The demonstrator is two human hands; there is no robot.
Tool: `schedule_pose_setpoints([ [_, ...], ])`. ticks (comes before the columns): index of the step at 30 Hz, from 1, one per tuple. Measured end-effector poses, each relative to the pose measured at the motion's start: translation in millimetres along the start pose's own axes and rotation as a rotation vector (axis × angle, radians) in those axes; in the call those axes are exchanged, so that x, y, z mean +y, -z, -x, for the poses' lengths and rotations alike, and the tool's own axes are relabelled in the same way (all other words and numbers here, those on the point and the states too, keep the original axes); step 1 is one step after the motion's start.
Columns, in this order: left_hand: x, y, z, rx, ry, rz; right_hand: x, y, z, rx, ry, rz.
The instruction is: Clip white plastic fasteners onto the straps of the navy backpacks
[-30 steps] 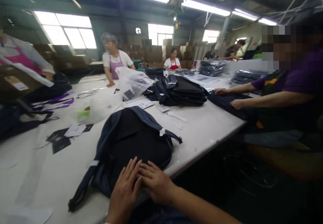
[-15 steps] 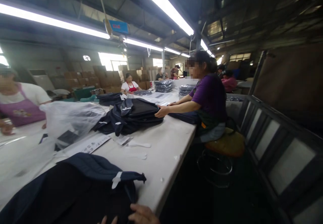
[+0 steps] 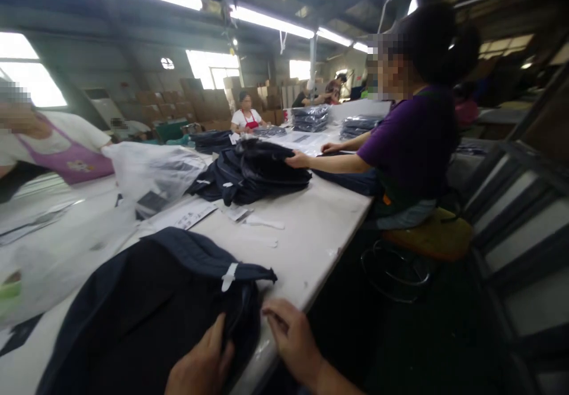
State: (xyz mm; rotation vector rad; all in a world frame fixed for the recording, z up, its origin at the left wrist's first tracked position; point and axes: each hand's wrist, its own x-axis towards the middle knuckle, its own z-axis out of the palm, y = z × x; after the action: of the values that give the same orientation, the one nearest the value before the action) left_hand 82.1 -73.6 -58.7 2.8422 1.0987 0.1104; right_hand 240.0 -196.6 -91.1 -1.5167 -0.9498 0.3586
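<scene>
A dark navy backpack point(image 3: 128, 318) lies on the white table right in front of me, its padded strap point(image 3: 195, 257) on top with a white tag point(image 3: 229, 277) fixed to it. My left hand point(image 3: 202, 359) is closed on the near right side of the backpack, thumb and fingers against the fabric. Just beyond the bag's right edge, at the table's edge, my right hand point(image 3: 296, 338) is bent into a pinch. Whatever sits between its fingertips is too small to make out.
A person in a purple top point(image 3: 413, 128) handles stacked navy bags point(image 3: 262, 175) farther along the table point(image 3: 311, 235). Clear plastic bags point(image 3: 155, 169), a printed sheet point(image 3: 193, 214) and white tags point(image 3: 264, 222) lie nearby. A person in a purple apron point(image 3: 84, 158) stands left. A stool point(image 3: 435, 235) is at right.
Both my hands have come farther into view, up along the backpack's right side. The co-worker's hand has lifted the top bag's edge. The view has tilted down and shifted.
</scene>
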Motion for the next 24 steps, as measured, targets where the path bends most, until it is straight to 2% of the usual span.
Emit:
schedule_pose_setpoints([
  [3, -4.4, 23.4, -1.1, -0.099, 0.09, -0.005, -1.1, -1.0, -10.3, 0.066, -0.113, -0.054],
  [5, -6.7, 32.5, -2.5, -0.088, 0.103, 0.015, 3.3, -9.5, -14.9, 0.01, -0.15, -0.08],
  [8, -8.3, 37.2, -2.3, -0.037, 0.09, 0.039, 7.1, -26.9, -19.8, -0.112, -0.118, -0.016],
  [10, -7.2, 37.3, -0.9, -0.025, 0.076, 0.03, 6.2, -36.5, -23.2, -0.121, -0.095, 0.075],
  [14, -0.4, 34.2, 3.8, -0.012, 0.057, -0.026, 1.4, -44.8, -29.2, -0.054, -0.129, 0.173],
  [17, 5.5, 27.5, 7.5, 0.079, 0.018, -0.006, -1.5, -44.1, -30.8, -0.057, -0.108, 0.188],
  [21, 15.2, 17.4, 6.8, 0.212, -0.101, 0.022, -1.3, -41.2, -31.9, -0.031, -0.098, 0.104],
  [24, 23.0, 15.4, 0.2, 0.214, -0.108, 0.03, 3.6, -40.5, -34.4, 0.045, -0.202, 0.003],
])
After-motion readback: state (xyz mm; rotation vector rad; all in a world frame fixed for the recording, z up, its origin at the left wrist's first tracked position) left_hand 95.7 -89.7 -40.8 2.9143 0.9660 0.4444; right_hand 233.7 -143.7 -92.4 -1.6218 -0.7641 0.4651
